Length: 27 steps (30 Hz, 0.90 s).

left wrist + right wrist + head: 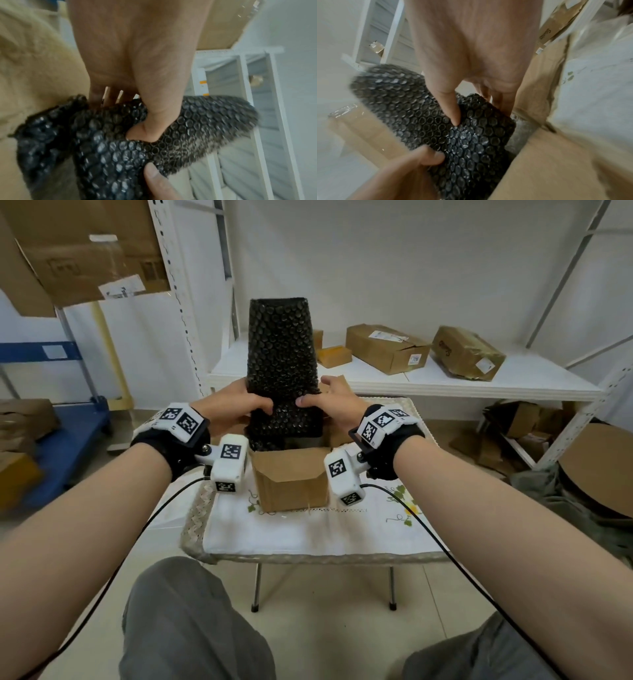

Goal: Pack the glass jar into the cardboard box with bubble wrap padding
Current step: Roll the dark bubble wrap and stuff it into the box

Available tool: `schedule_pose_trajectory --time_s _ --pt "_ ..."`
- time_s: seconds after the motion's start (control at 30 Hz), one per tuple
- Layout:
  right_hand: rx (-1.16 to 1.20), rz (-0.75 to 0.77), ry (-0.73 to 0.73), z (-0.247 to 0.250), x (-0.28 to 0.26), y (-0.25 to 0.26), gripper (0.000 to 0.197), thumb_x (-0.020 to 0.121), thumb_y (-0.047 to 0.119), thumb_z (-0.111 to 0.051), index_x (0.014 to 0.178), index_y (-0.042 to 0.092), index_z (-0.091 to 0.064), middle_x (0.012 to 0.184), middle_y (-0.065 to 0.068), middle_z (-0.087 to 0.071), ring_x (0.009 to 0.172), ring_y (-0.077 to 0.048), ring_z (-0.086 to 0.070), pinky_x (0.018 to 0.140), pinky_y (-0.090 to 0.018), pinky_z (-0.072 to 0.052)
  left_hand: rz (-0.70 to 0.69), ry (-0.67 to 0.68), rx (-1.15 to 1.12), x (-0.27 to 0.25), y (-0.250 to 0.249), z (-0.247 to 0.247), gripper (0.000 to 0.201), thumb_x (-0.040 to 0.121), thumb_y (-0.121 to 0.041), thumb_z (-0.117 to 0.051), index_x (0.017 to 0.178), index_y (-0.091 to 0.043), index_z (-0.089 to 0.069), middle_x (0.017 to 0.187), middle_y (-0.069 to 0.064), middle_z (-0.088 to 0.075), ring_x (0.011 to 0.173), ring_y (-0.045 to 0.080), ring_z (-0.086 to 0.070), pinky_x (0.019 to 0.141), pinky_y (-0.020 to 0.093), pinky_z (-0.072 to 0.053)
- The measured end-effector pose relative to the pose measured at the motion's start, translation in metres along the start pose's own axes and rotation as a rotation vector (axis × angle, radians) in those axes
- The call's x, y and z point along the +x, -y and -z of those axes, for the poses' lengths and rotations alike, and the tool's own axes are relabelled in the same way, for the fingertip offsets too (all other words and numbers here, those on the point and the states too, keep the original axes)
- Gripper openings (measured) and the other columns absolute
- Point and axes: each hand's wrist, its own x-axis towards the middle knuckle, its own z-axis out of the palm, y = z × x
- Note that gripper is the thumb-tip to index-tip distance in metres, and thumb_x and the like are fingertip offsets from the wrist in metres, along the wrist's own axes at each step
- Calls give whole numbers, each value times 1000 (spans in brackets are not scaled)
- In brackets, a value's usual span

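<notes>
My left hand (236, 405) and right hand (337, 404) both clamp the black wrap (281, 357), its foot inside the box (291, 481).

We see a white wall (428, 261) beyond the grip, with a white shelf (479, 378) carrying worn cartons (387, 349) past it to the right, a blue cart (68, 440) out left, and pale floor tiles (325, 621) below.
</notes>
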Motion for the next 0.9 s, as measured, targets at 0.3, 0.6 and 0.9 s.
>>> schedule_pose_trajectory --time_s 0.3,0.6,0.9 --pt "-429 102 -39 -3 7 -11 89 70 44 -83 141 8 -42 128 -9 -62 118 -25 -59 103 -43 -47 30 -109 532 5 -9 -4 22 80 -21 -70 99 -11 -65 101 12 -69 84 24 -64 75 33 -55" --pt "-488 129 62 2 9 -17 56 88 20 -71 137 7 -47 132 -10 -58 123 -24 -54 105 -33 -42 90 0 580 24 3 -11 57 82 -14 -75 134 -9 -50 122 11 -63 102 29 -67 87 43 -59" --pt "-806 185 64 -7 8 -35 95 82 28 -77 154 17 -15 144 -11 -51 134 -32 -46 114 -47 -29 14 -62 1178 29 17 -25 43 76 -30 -81 106 -6 -61 99 10 -60 84 26 -55 75 33 -48"
